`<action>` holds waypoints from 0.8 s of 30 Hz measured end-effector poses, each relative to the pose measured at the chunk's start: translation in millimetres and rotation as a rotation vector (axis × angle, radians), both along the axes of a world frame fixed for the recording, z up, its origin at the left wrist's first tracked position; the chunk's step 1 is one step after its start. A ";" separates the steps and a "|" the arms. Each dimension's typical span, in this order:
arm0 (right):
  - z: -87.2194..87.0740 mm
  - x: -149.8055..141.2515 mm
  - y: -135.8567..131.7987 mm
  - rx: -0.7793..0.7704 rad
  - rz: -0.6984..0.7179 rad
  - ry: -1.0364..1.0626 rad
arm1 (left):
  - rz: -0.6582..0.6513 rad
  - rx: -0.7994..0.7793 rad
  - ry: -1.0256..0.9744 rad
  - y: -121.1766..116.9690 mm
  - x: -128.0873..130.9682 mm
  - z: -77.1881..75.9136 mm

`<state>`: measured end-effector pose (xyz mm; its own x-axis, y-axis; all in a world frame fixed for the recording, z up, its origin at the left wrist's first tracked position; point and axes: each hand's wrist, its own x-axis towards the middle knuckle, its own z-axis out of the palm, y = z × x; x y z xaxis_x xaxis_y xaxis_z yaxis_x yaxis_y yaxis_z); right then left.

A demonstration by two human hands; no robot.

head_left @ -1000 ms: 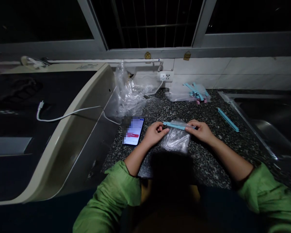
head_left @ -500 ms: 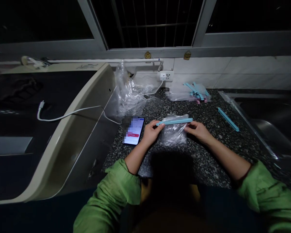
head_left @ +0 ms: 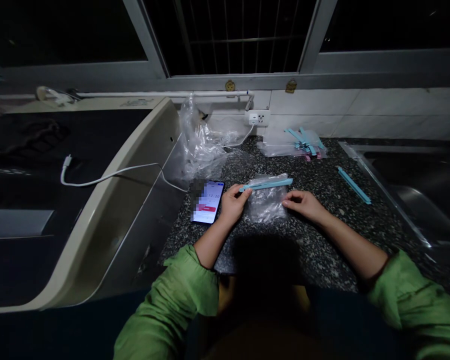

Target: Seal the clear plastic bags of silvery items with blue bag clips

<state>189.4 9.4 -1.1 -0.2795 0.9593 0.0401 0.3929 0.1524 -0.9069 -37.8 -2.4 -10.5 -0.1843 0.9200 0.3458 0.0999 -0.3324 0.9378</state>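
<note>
A small clear plastic bag (head_left: 267, 204) lies on the dark speckled counter (head_left: 322, 240) in front of me, with a light blue sealing clip (head_left: 266, 184) across its top edge. My left hand (head_left: 234, 202) pinches the left end of the clip, fingers closed on it. My right hand (head_left: 302, 204) rests on the counter at the bag's right edge with its fingers stretched flat and nothing in them, apart from the clip. Both arms wear green sleeves.
A lit phone (head_left: 207, 201) lies left of the bag, with a white cable (head_left: 112, 174) running over the cream appliance (head_left: 108, 200). Crumpled plastic (head_left: 200, 145), a pile of bagged blue clips (head_left: 303, 142), one loose clip (head_left: 353, 185) and a steel sink (head_left: 416, 190) surround the spot.
The clip and bag top have lifted and moved away from me. My right hand has let go of the clip's right end and dropped to the counter; my left hand still holds the left end.
</note>
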 end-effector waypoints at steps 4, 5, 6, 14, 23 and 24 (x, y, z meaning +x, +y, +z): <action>-3.5 0.1 0.8 -0.012 0.013 -0.037 | 0.035 0.004 -0.037 1.2 -0.8 -0.5; -4.0 0.1 1.0 -0.007 0.016 -0.043 | 0.035 0.007 -0.042 1.3 -0.8 -0.2; -4.2 0.1 1.2 -0.001 0.020 -0.050 | 0.032 0.009 -0.050 1.2 -0.7 0.1; -1.4 7.5 0.6 0.446 -0.278 -0.039 | -0.022 -0.115 -0.148 1.4 1.4 0.7; -0.8 9.5 -1.9 1.003 -0.140 -0.515 | -0.157 -0.187 -0.196 1.4 4.1 -2.9; -1.5 9.1 -1.8 1.022 -0.137 -0.551 | -0.156 -0.184 -0.196 1.9 4.2 -4.0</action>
<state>198.6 7.6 -2.6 -0.3963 0.5743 0.7163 0.7649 0.6381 -0.0884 -33.5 -0.5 -14.5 -0.0821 0.9864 0.1423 -0.1276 -0.1520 0.9801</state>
